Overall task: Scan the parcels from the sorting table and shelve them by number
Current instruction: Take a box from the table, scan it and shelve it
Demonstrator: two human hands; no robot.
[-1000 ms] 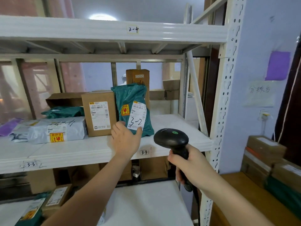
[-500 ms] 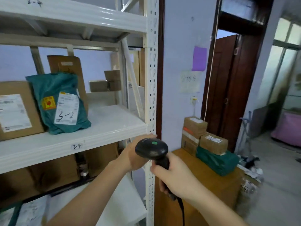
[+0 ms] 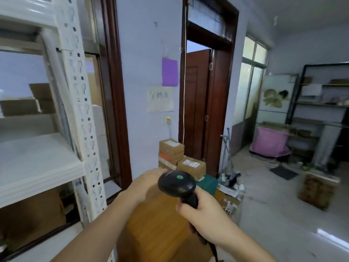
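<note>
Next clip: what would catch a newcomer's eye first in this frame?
The black barcode scanner with its green dot, low at centre, gripped by the right hand, with the left hand reaching forward beside it, holding nothing. Beyond them, cardboard parcels are stacked on the wooden sorting table against the wall, under a purple sheet and a handwritten sign.

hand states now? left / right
Left hand: open, empty, reaching toward the parcels.
Right hand: gripping the scanner handle.

Left hand (image 3: 145,184) reaches forward with flat, relaxed fingers; right hand (image 3: 203,210) is curled in a fist-like grip.
</note>
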